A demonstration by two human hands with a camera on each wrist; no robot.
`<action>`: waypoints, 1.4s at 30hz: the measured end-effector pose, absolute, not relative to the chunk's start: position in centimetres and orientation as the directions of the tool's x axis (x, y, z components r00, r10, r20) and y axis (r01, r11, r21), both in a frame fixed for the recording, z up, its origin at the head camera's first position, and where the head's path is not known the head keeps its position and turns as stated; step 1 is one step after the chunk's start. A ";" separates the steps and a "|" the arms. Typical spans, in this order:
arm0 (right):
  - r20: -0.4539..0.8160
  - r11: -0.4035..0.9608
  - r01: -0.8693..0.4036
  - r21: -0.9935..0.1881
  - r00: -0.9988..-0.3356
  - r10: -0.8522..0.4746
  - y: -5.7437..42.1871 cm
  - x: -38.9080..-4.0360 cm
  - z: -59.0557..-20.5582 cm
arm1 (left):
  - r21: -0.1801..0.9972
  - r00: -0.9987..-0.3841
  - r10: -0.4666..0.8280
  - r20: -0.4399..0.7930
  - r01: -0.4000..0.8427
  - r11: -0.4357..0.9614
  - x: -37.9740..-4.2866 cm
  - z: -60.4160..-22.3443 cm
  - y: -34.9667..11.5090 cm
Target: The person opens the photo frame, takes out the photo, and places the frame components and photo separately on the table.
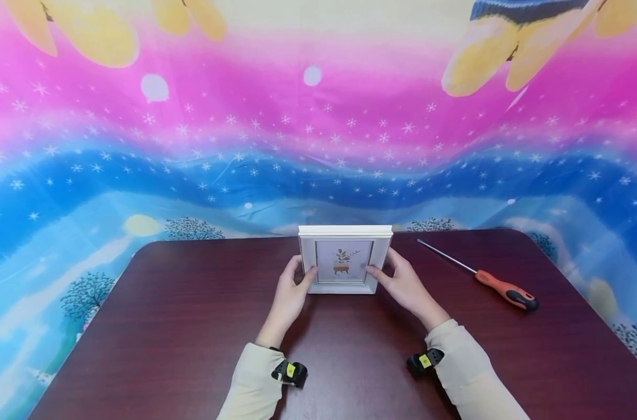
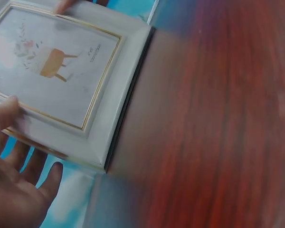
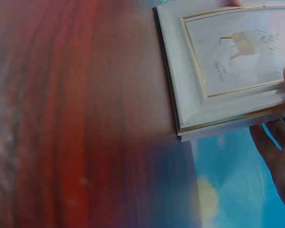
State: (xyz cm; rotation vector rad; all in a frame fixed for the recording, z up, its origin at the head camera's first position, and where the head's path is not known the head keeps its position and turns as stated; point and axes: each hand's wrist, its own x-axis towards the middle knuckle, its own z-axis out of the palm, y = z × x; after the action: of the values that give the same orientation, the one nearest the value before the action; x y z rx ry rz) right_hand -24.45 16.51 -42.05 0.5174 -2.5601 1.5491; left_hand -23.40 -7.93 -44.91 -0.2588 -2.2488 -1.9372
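A white picture frame (image 1: 345, 230) with a thin gold inner border stands roughly upright, its front facing me. Behind its glass is a print of a plant in an orange-brown pot on legs (image 2: 52, 62). My left hand (image 1: 291, 289) grips the frame's left side, thumb on the front and fingers behind. On the opposite side my right hand (image 1: 405, 286) holds it the same way, its thumb reaching the inner border. Whether the frame's bottom edge touches the table cannot be told. In the right wrist view the right hand (image 3: 282, 156) is partly cut off.
A screwdriver (image 1: 504, 290) with an orange and black handle lies on the dark red-brown wooden table (image 1: 192, 326) to the right, its shaft pointing to the far left. Behind the table hangs a colourful cloth (image 1: 276, 128) with snowflakes. Both wrists wear black straps with small devices (image 1: 292, 372).
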 end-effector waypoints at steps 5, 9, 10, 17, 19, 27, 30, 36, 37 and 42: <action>0.272 0.469 -0.359 -0.807 -0.931 -0.244 16.3 -24.6 -42.4 | 0.943 -0.970 0.033 0.242 0.243 0.226 -23.4 -44.9 -8.0; 0.277 0.481 -0.367 -0.796 -0.928 -0.250 16.2 -24.6 -42.5 | 0.928 -0.968 0.034 0.250 0.249 0.277 -23.2 -44.9 -8.1; 0.279 0.481 -0.371 -0.794 -0.926 -0.253 16.2 -24.6 -42.5 | 0.924 -0.967 0.034 0.252 0.250 0.288 -23.2 -44.9 -8.1; 0.275 0.494 -0.382 -0.781 -0.921 -0.277 16.7 -24.6 -42.2 | 0.909 -0.967 0.059 0.247 0.253 0.332 -22.9 -44.5 -8.1; 0.273 0.497 -0.380 -0.780 -0.921 -0.277 16.9 -24.6 -42.0 | 0.907 -0.967 0.067 0.245 0.253 0.337 -22.7 -44.2 -7.9; 0.239 0.493 -0.348 -0.797 -0.932 -0.272 17.0 -24.3 -41.0 | 0.908 -0.965 0.014 0.261 0.250 0.336 -22.1 -42.9 -7.2; 0.218 0.493 -0.327 -0.806 -0.939 -0.266 17.0 -24.2 -40.6 | 0.903 -0.969 -0.011 0.248 0.227 0.365 -21.9 -42.5 -7.0; 0.211 0.469 -0.305 -0.829 -0.947 -0.243 16.9 -24.0 -40.0 | 0.911 -0.977 -0.048 0.208 0.175 0.374 -21.2 -41.6 -6.5; 0.205 0.458 -0.296 -0.838 -0.949 -0.239 16.9 -24.0 -39.9 | 0.911 -0.977 -0.057 0.203 0.167 0.377 -21.1 -41.4 -6.4; 0.143 0.400 -0.221 -0.889 -0.966 -0.216 16.9 -23.9 -39.8 | 0.908 -0.983 -0.086 0.162 0.114 0.404 -20.9 -41.2 -6.0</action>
State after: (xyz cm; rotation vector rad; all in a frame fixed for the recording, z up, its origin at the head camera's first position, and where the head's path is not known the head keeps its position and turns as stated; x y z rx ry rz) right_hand -23.90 16.90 -39.76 0.4100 -2.6251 1.6679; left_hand -20.95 -6.02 -41.16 -0.0253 -2.4739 -1.6212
